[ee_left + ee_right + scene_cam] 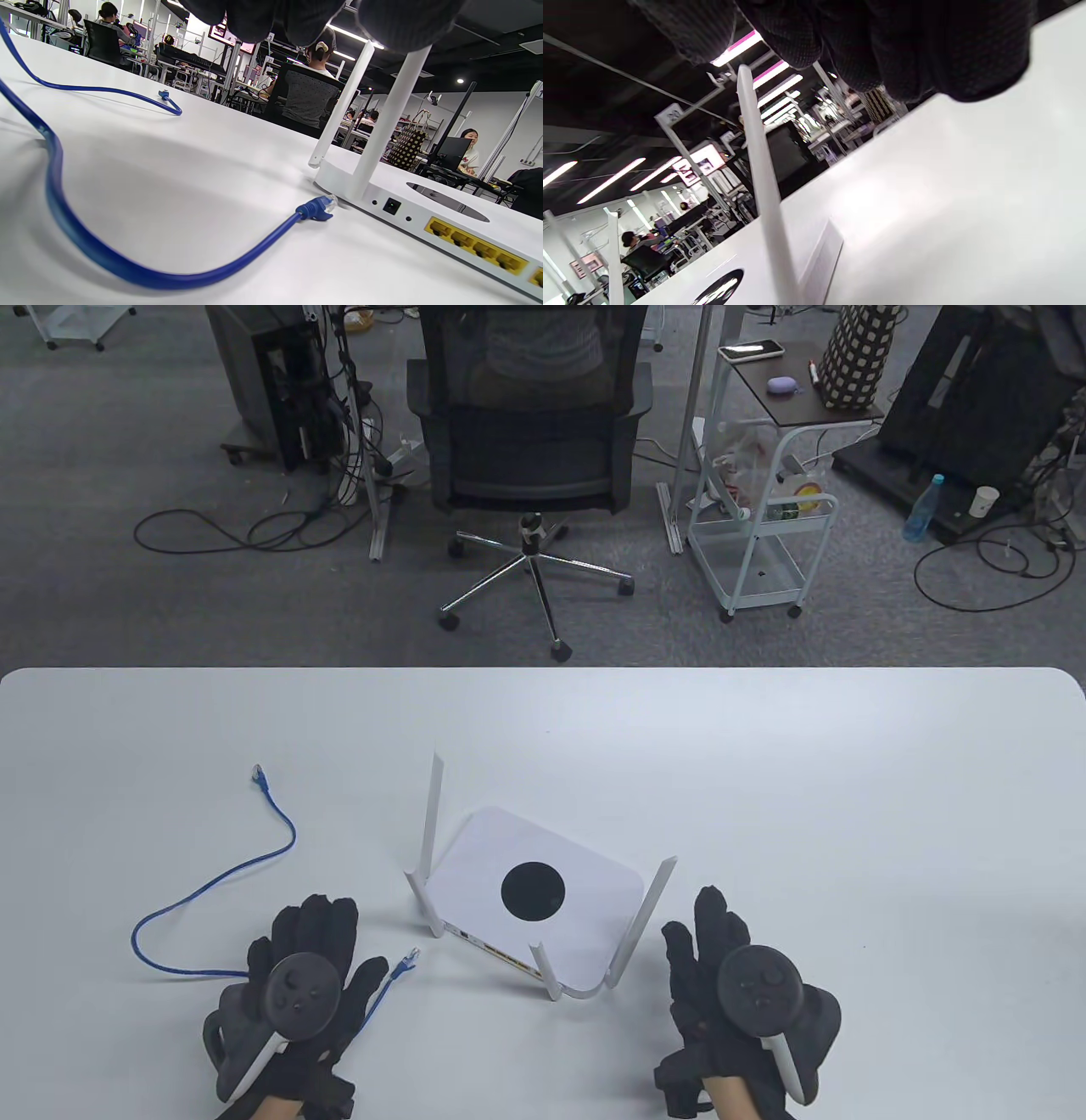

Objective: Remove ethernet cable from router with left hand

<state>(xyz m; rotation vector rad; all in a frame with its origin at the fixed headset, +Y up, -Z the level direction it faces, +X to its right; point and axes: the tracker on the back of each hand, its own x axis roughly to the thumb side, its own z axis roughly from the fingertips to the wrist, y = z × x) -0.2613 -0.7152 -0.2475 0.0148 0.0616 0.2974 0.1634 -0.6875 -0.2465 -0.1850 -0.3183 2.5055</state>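
Note:
A white router (534, 891) with several upright antennas and a black disc on top sits mid-table; its yellow ports (477, 245) show bare in the left wrist view. The blue ethernet cable (212, 882) lies loose on the table to the router's left. One plug (411, 957) lies just off the router's near-left corner, also in the left wrist view (318, 207); the other plug (258, 773) lies far left. My left hand (305, 976) rests flat and open on the table over the cable, holding nothing. My right hand (730, 976) rests flat and open right of the router.
The white table (764, 780) stretches wide to the right and back. An antenna (763, 186) stands close beside my right hand. An office chair (530, 441) and a white cart (764, 517) stand on the floor beyond the far edge.

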